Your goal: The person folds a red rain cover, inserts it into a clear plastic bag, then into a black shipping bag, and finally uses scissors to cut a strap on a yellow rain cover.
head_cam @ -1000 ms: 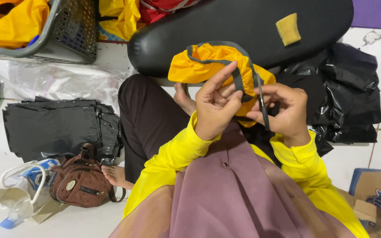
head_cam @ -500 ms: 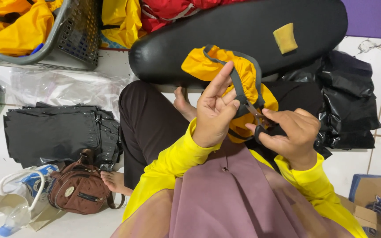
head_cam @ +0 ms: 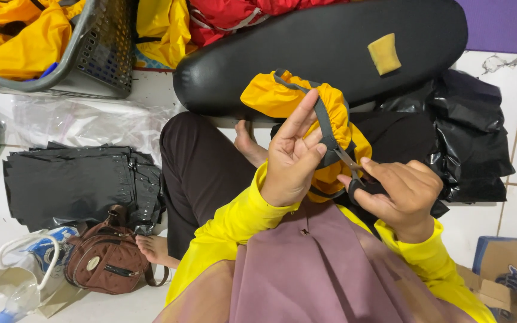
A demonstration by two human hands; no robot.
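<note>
I sit cross-legged on a tiled floor. My left hand [head_cam: 291,158] pinches the grey strap [head_cam: 324,122] of a bundled yellow fabric item [head_cam: 297,98] and holds it up in front of me. My right hand [head_cam: 399,191] grips small black-handled scissors [head_cam: 354,173], whose blades meet the grey strap just beside my left fingers. The yellow bundle hangs above my lap, in front of a long black padded cushion [head_cam: 330,48].
A yellow sponge [head_cam: 384,54] lies on the cushion. A stack of black plastic bags [head_cam: 73,185] and a brown pouch bag [head_cam: 106,260] sit at my left. A grey basket [head_cam: 100,54] with yellow fabric stands far left. Crumpled black plastic [head_cam: 471,137] lies right, a cardboard box [head_cam: 510,275] near right.
My left hand lifted and straightened the grey strap, raising the yellow bundle. My right hand brought the scissors up until the blades met the strap.
</note>
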